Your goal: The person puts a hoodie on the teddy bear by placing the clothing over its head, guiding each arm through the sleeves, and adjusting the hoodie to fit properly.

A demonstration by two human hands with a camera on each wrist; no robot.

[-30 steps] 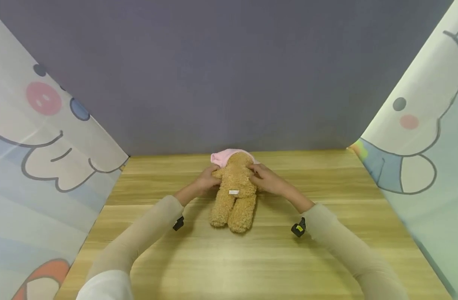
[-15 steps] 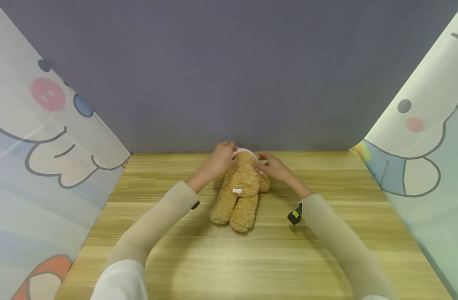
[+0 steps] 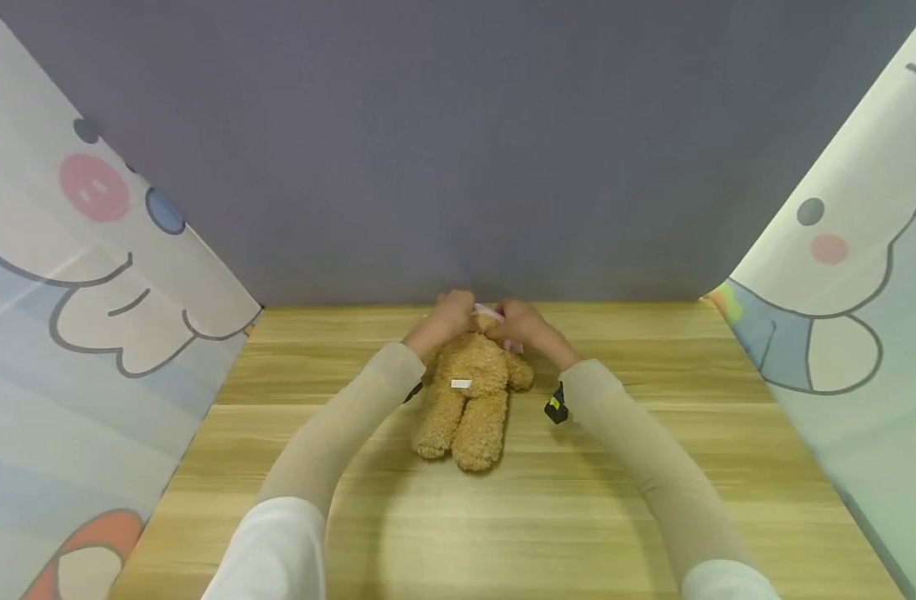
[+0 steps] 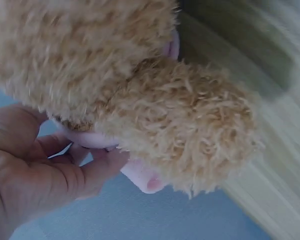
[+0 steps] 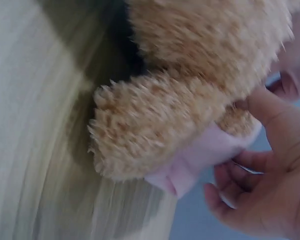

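A tan teddy bear (image 3: 468, 367) lies on the table with its back up and a small white tag (image 3: 461, 384) at its lower back. At its head is a small pink doll garment (image 3: 489, 312); both wrist views show the pink cloth around the upper body beneath the bear's arms. My left hand (image 3: 446, 321) pinches the garment's edge at the left of the neck, thumb and fingers bent round the cloth. On the other side my right hand (image 3: 528, 323) grips the opposite edge, fingers (image 5: 245, 165) curled at the cloth. Hands and fur hide most of the garment.
The wood-grain table (image 3: 615, 517) ends at a dark grey upright panel (image 3: 465, 150), close behind the hands. Cartoon-printed side panels (image 3: 818, 325) stand at left and right. A small black device (image 3: 557, 405) is on the right wrist.
My left hand has moved from the bear's left-side arm up to the neck, and the right hand has come inward onto the pink edge. The bear has shifted slightly left since half a second ago.
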